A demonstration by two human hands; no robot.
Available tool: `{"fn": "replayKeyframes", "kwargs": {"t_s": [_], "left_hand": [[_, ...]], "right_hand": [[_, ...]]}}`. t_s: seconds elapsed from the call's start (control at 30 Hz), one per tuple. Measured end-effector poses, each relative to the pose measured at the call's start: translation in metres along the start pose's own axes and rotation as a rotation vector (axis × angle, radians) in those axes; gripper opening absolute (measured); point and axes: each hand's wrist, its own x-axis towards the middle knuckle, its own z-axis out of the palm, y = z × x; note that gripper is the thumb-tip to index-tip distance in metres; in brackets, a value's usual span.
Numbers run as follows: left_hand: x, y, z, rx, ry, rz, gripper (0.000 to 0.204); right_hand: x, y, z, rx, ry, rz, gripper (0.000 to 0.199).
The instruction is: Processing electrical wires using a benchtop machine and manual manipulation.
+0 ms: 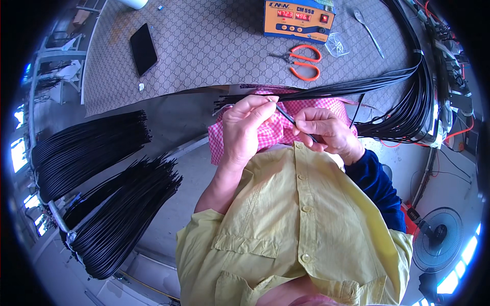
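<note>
My left hand (246, 126) is closed in a pinch at the upper end of a black cable (286, 115). My right hand (326, 131) grips the same cable lower down, so a short slanting length shows between the two. What lies under the fingertips is too small to make out. Behind both hands, a bundle of black cables (352, 89) runs along the table's near edge and curves up on the right. Below the hands is a pink-and-white checked cloth (219, 137).
On the patterned table (204, 56) are a phone (144, 49), an orange-handled cutting tool (305, 63), an orange-and-blue box with a lit display (298, 20), a clear dish (337, 45) and tweezers (369, 34). Black cable bundles (92, 153) hang at left; a fan (437, 238) stands at right.
</note>
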Motion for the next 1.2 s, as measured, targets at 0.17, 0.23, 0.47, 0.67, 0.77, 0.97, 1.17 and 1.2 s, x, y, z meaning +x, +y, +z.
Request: {"fn": "replayKeyframes", "kwargs": {"t_s": [0.17,0.23,0.47,0.67,0.77,0.97,1.17,1.2], "left_hand": [[-0.001,0.003,0.007,0.219,0.011,0.230,0.010],[0.001,0.003,0.002,0.081,0.006,0.101,0.009],[0.006,-0.019,0.009,-0.643,-0.093,-0.201,0.019],[0.007,-0.015,0.004,-0.682,-0.245,-0.272,0.020],[0.008,-0.010,0.000,-0.512,-0.169,-0.202,0.018],[0.005,0.004,0.002,-0.079,0.014,-0.010,0.012],[0.007,0.008,-0.005,0.116,0.009,0.073,0.008],[0.007,0.007,-0.004,0.057,0.029,0.065,0.008]], "right_hand": [[0.008,0.003,0.010,-0.049,0.030,-0.129,0.019],[0.013,0.007,0.006,0.032,-0.036,-0.167,0.017],[0.025,0.012,0.002,0.301,-0.147,-0.214,0.015],[0.021,0.003,0.004,0.201,-0.036,-0.230,0.009],[0.018,-0.004,0.008,0.160,0.046,-0.247,0.007],[0.016,-0.005,0.010,-0.081,0.180,-0.292,0.004],[0.017,-0.003,0.016,-0.239,0.244,-0.410,0.004],[0.018,-0.003,0.017,-0.254,0.257,-0.420,0.004]]}}
